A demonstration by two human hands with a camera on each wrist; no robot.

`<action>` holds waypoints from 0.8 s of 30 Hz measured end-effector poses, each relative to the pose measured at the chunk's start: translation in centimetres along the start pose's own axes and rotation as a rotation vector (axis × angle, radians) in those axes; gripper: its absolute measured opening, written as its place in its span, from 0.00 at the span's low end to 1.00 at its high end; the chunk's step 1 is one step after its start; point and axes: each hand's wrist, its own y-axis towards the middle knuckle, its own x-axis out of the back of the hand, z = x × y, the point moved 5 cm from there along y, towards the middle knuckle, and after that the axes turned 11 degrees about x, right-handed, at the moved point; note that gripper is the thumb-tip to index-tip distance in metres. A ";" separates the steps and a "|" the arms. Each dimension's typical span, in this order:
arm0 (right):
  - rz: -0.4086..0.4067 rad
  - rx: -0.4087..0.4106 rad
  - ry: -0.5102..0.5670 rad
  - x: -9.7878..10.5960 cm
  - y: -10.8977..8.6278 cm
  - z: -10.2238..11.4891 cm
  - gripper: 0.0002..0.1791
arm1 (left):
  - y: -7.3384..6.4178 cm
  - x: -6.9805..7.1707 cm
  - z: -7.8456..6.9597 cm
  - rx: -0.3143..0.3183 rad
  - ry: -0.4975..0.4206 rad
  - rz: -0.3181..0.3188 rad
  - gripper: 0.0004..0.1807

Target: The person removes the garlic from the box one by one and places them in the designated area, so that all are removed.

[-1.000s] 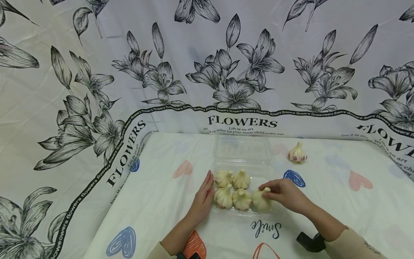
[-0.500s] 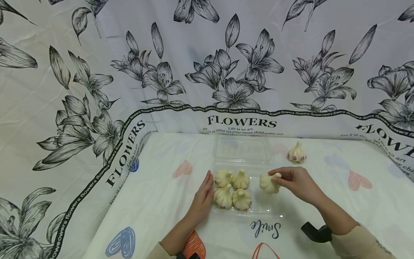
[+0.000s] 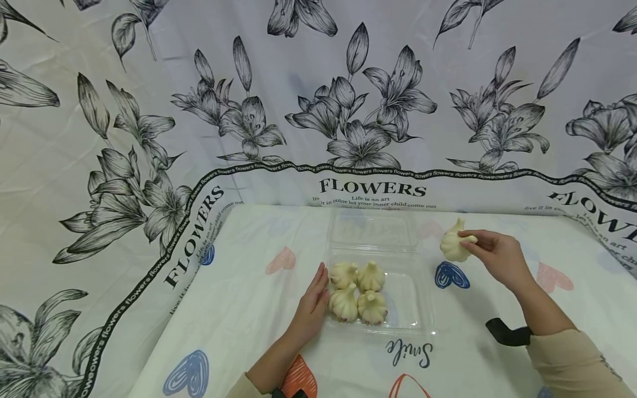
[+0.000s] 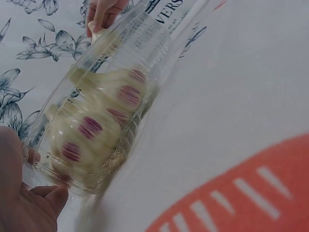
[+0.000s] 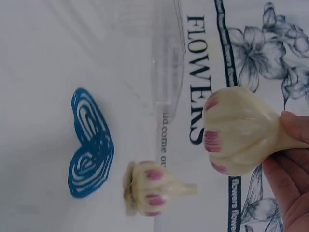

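My right hand (image 3: pixel 502 257) pinches a garlic bulb (image 3: pixel 454 246) by its stem, held above the cloth right of the container. A second garlic bulb (image 5: pixel 154 188) sits on the cloth in the right wrist view, apart from the held bulb (image 5: pixel 239 133); in the head view it is mostly hidden behind it. My left hand (image 3: pixel 311 309), fingers straight, rests against the left side of a clear plastic container (image 3: pixel 409 298). Several garlic bulbs (image 3: pixel 358 290) fill the container's left and middle; its right part is bare. Purple streaks mark the bulbs (image 4: pixel 91 128) in the left wrist view.
The container's clear lid (image 3: pixel 373 229) lies folded back towards the rear. A white cloth (image 3: pixel 249 309) printed with hearts covers the table. Behind it hangs a flower-patterned curtain (image 3: pixel 358 110). A black wrist mount (image 3: pixel 507 333) sticks out from my right sleeve.
My right hand has lifted a garlic bulb out of the container's right part and carried it right and back, near the lone bulb. My left hand has stayed at the container's side.
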 end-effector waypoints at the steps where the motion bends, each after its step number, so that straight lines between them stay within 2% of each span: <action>1: -0.010 -0.007 -0.017 0.3 0.1 -0.5 0.19 | 0.0 0.0 0.0 0.001 -0.004 0.003 0.27; 3: -0.026 -0.019 -0.040 0.9 0.2 -1.5 0.19 | 0.0 0.0 -0.1 -0.001 -0.007 0.003 0.27; 4: -0.039 -0.026 -0.059 1.0 0.3 -3.2 0.19 | -0.1 0.0 -0.1 -0.002 -0.008 0.003 0.26; 5: -0.045 -0.035 -0.066 1.2 0.4 -3.9 0.19 | -0.1 0.0 -0.1 -0.002 -0.010 0.002 0.26; 8: -0.072 -0.070 -0.082 2.1 0.5 -5.4 0.20 | -0.1 0.0 -0.2 0.000 -0.007 0.002 0.26; 10: -0.084 -0.102 -0.098 2.7 0.6 -6.2 0.21 | -0.1 0.0 -0.3 -0.002 -0.002 0.001 0.26; 11: -0.082 -0.117 -0.097 3.1 0.6 -5.3 0.22 | -0.1 0.0 -0.3 0.000 0.001 0.001 0.26; 13: -0.087 -0.148 -0.116 3.6 0.7 -5.7 0.23 | -0.1 0.0 -0.3 -0.001 0.003 0.000 0.26; 18: -0.061 -0.222 -0.164 4.3 1.2 -7.7 0.25 | 0.0 0.0 -0.3 0.004 0.004 -0.003 0.26; 24: -0.045 -0.255 -0.162 4.1 2.0 -10.1 0.25 | 0.0 0.0 0.0 0.005 0.003 -0.003 0.26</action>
